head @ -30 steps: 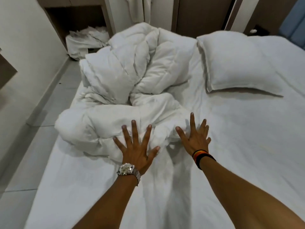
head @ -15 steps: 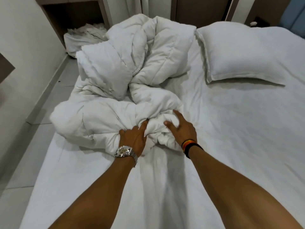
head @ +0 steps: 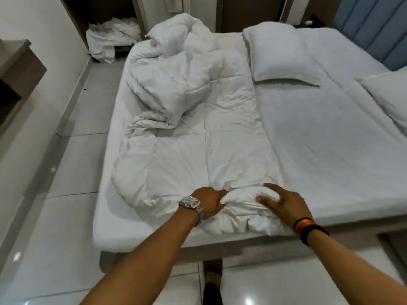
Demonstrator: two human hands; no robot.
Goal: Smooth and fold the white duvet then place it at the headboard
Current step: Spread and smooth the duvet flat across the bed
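The bed (head: 330,150) fills most of my view, its white fitted sheet bare on the right half, and the blue padded headboard (head: 370,29) stands at the far right. The white duvet (head: 209,133) lies along the left half of the mattress: a second ago it was one tall crumpled heap under my spread palms, and now that I have drawn it toward me its near part lies nearly flat, quilting lines showing, while the far part is still bunched in a mound near the far left corner. That tells me the smoothing has begun but is far from done, and no fold has been made yet, so I judge the next pull must free that far mound. A pillow (head: 277,53) lies on the far side, just beside the duvet's right edge, and a second pillow (head: 389,95) shows at the right margin. On the floor at far left a pile of white linen (head: 110,40) sits in a dark alcove. My left hand (head: 209,202), with the wristwatch (head: 190,203), has its fingers curled into the gathered near edge of the duvet at the foot of the bed. My right hand (head: 284,202), with its striped wristbands (head: 308,227), clutches the same bunch from the right, thumb on top.
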